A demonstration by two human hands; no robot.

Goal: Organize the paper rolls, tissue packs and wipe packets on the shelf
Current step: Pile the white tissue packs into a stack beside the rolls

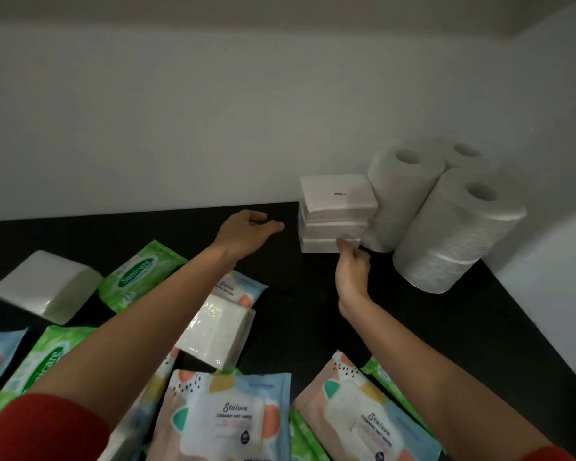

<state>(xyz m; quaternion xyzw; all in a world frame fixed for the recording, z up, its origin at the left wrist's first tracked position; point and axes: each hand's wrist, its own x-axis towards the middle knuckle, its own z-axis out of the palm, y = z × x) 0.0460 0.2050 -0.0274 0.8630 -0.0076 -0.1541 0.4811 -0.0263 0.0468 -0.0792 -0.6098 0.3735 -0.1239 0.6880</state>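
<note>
Right hand [351, 272] pinches the bottom pack of the three-high tissue stack [335, 212], apparently squaring it against the paper rolls [446, 214] just right of it, while left hand [246, 232] hovers open and empty left of the stack (wipe packets [225, 414] lie loose in front).

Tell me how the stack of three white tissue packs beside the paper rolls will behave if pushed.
The stack of three white tissue packs looks light and probably slides easily on the dark shelf. Its top pack sits skewed, so it may shift off. The packs likely squash softly.
</note>
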